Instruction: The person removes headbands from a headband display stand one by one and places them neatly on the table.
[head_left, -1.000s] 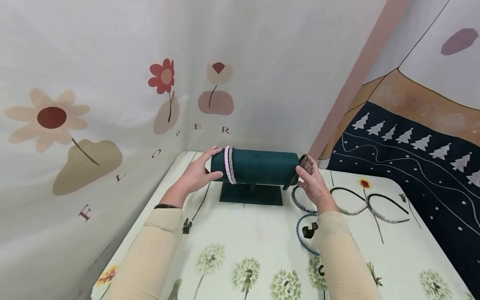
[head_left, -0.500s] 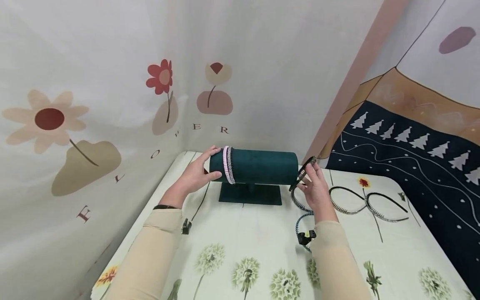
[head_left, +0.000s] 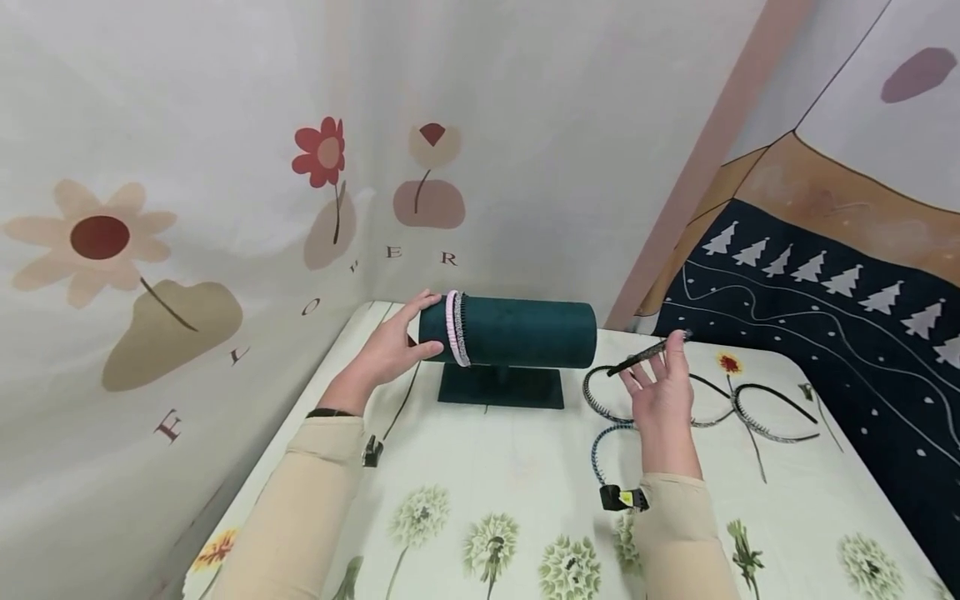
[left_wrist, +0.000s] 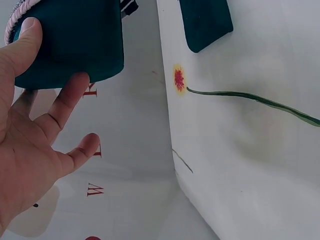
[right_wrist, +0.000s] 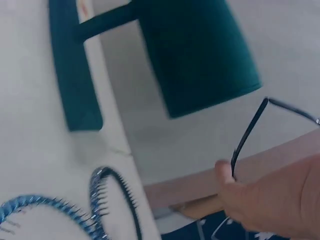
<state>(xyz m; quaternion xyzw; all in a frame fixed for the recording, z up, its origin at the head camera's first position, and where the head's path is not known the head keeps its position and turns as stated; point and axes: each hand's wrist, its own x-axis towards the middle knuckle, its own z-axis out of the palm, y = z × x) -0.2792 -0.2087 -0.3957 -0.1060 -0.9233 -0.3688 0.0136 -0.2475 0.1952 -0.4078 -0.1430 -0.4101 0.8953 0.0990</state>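
Note:
A dark green velvet cylinder stand [head_left: 528, 333] on a flat base holds a pink headband [head_left: 453, 329] and a silvery toothed headband [head_left: 461, 331] near its left end. My left hand [head_left: 390, 346] grips that end, thumb in front and fingers behind; the left wrist view shows the thumb [left_wrist: 30, 42] against the velvet. Right of the stand and apart from it, my right hand [head_left: 663, 400] holds a thin dark headband [head_left: 636, 359], seen nearly edge-on. In the right wrist view this headband [right_wrist: 245, 137] rises past the thumb; the other fingers' hold is hidden there.
On the flower-printed tablecloth [head_left: 517, 467], right of the stand, lie several toothed headbands, among them a blue one [head_left: 596, 450] partly behind the right wrist and a black-and-silver one [head_left: 772, 433]. Printed curtains [head_left: 525, 167] hang behind and at the left.
My right hand has drawn the dark headband off the stand's right end and moved it right, turning it nearly edge-on. My left hand has stayed on the left end.

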